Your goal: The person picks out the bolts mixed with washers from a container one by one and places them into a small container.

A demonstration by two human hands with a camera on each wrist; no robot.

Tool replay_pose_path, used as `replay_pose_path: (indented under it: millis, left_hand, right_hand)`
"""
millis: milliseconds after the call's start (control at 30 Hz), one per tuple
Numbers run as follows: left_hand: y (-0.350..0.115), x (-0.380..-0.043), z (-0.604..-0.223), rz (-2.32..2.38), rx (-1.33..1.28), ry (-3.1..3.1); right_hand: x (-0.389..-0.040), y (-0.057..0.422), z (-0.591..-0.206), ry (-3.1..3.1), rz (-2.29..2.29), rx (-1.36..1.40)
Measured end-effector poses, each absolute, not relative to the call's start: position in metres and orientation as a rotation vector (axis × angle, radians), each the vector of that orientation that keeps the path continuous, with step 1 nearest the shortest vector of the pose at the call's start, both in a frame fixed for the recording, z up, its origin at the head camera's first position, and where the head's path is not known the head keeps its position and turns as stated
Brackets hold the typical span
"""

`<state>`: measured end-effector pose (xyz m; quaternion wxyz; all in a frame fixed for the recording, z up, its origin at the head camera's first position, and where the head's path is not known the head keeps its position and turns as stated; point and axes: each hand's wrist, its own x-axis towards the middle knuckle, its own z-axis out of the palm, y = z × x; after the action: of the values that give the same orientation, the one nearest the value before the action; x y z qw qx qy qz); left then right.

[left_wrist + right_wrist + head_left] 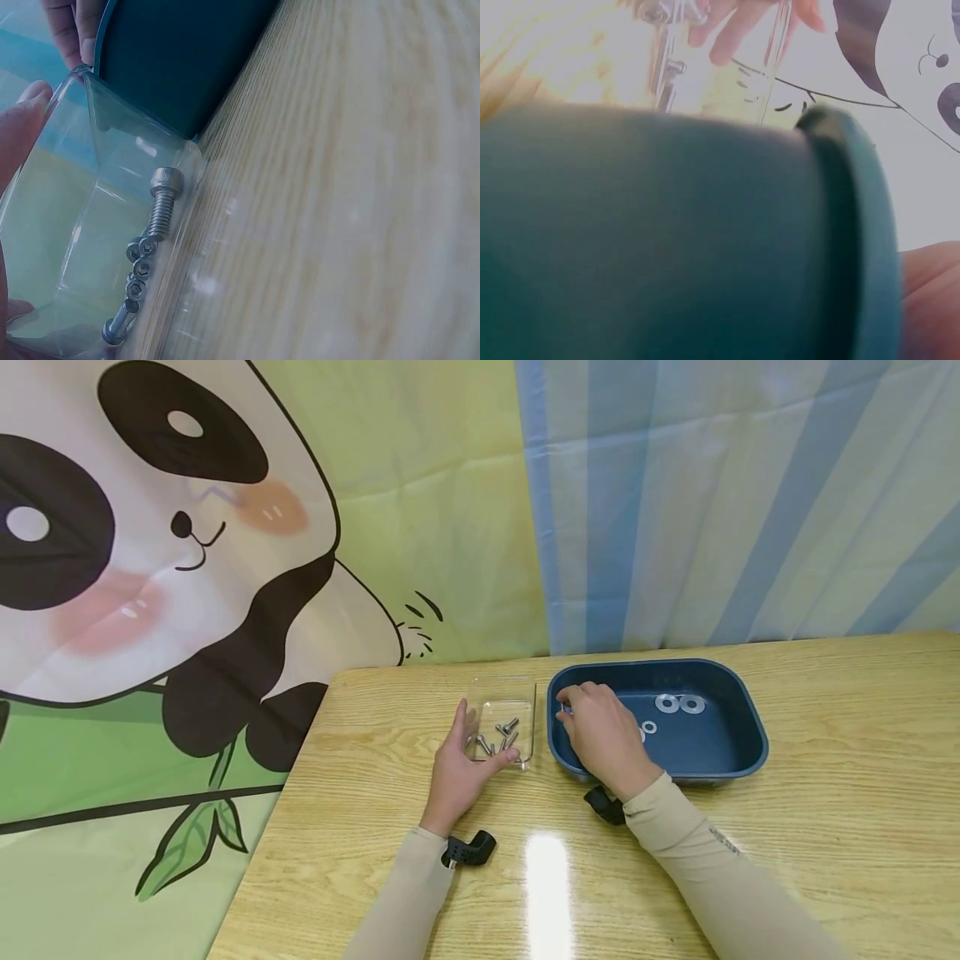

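Note:
My left hand (461,777) grips a clear plastic box (504,679), fingers along its left side and thumb over the near edge. Several socket-head screws (512,725) lie loose on its floor; the left wrist view shows their knurled heads (166,178) closely. My right hand (603,731) is bent over the left rim of a dark blue tray (723,772), fingers curled and thumb near the index finger. Whether anything sits between those fingertips is hidden. Flat washers (692,703) and a smaller washer (649,727) lie on the tray floor.
The box and tray stand side by side on a wooden table (847,793), near its back edge. Behind hangs a curtain (450,510) with a panda print and blue stripes. The tray wall (652,225) fills most of the right wrist view.

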<state>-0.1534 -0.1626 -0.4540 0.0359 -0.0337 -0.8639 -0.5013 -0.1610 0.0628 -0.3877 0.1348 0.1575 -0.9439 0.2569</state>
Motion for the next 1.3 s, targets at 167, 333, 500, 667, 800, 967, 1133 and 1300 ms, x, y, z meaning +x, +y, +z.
replay_pose_path:
  millis: [167, 333, 500, 667, 800, 967, 1133, 1300]
  left_hand:
    - [-0.162, -0.152, -0.452, -1.541, -0.107, -2.657]
    - [-0.162, -0.152, -0.451, -1.548, -0.109, -2.659]
    - [-0.162, -0.153, -0.451, -1.555, -0.101, -2.653]
    - [-0.163, -0.154, -0.454, -1.535, -0.087, -2.660]
    - [-0.163, -0.155, -0.454, -1.531, -0.088, -2.666]
    - [-0.163, -0.155, -0.455, -1.535, -0.090, -2.667]
    - [-0.163, -0.155, -0.456, -1.538, -0.098, -2.656]
    - [-0.163, -0.155, -0.455, -1.537, -0.096, -2.654]
  right_hand:
    - [-0.160, 0.056, -0.388, -2.730, 0.749, 0.490]
    - [-0.159, 0.051, -0.389, -2.720, 0.773, 0.516]
    - [-0.159, 0.044, -0.387, -2.724, 0.794, 0.503]
    - [-0.159, 0.039, -0.385, -2.758, 0.827, 0.465]
    - [-0.158, 0.035, -0.386, -2.755, 0.854, 0.471]
    - [-0.157, 0.030, -0.388, -2.747, 0.867, 0.504]
    - [-0.158, 0.027, -0.391, -2.742, 0.830, 0.522]
    - [-0.158, 0.024, -0.394, -2.731, 0.823, 0.532]
